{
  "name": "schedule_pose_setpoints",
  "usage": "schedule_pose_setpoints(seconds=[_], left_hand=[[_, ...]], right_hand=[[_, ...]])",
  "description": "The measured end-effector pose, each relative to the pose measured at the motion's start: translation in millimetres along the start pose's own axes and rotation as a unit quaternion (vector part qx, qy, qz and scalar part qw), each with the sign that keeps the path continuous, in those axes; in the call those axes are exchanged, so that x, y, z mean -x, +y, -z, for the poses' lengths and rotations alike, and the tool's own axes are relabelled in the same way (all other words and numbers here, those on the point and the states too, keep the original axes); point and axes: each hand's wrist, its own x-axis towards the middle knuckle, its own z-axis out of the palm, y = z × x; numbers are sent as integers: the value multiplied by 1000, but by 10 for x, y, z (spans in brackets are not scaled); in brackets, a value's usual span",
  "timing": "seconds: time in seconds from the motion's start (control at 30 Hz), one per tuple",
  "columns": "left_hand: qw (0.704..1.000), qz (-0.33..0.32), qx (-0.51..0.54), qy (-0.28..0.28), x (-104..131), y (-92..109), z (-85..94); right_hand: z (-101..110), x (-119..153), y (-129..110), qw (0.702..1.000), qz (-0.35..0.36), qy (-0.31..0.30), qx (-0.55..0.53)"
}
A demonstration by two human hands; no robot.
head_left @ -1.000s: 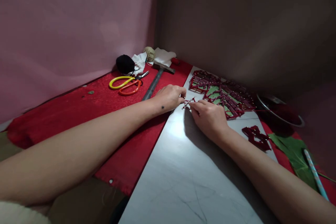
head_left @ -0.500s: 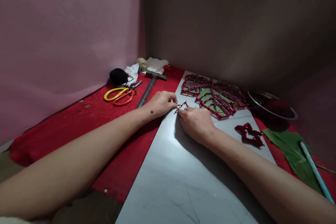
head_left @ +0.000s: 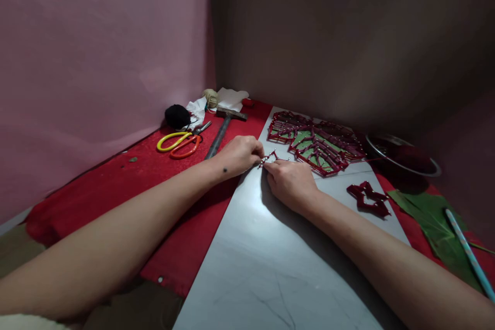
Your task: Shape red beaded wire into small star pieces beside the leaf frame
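A pale marbled board point(head_left: 232, 268) lies on the red cloth. Near its middle, nails with dark red thread point(head_left: 274, 154) form a small, partly wound outline. My left hand point(head_left: 243, 153) is closed at the outline's left side, fingertips pinched. My right hand point(head_left: 292, 180) is closed too, its fingertips touching the near side of the nails; whatever either hand pinches is too small to make out. Behind and to the right stands a large leaf-shaped nail-and-thread figure point(head_left: 317, 144) in red, mauve and green. A finished dark red star point(head_left: 369, 199) of thread sits right of my right hand.
On the red cloth point(head_left: 96, 185) at left are scissors point(head_left: 185, 145), a hammer point(head_left: 222, 131), black yarn point(head_left: 177, 116), a cream ball point(head_left: 211, 97) and white paper point(head_left: 232, 99). At right are a metal bowl point(head_left: 402, 154), a green leaf point(head_left: 429, 216) and a blue stick point(head_left: 467, 252).
The view has shifted slightly. My hands have come a little closer together at the nails, the left fingers now curled down more.
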Motion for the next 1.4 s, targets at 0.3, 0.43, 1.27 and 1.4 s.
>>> schedule_pose_setpoints(seconds=[0.3,0.43,1.27,1.4], left_hand=[[995,11,85,-57,11,-75,1],[994,4,97,-55,27,-63,-1],[999,-10,15,-38,19,-76,-2],[998,-17,44,-32,28,-79,-6]], right_hand=[[-43,-5,-10,996,-58,47,-52],[-39,-1,-15,996,-55,44,-60],[168,-247,-246,979,-165,11,-121],[85,-121,-299,994,-112,-7,10]])
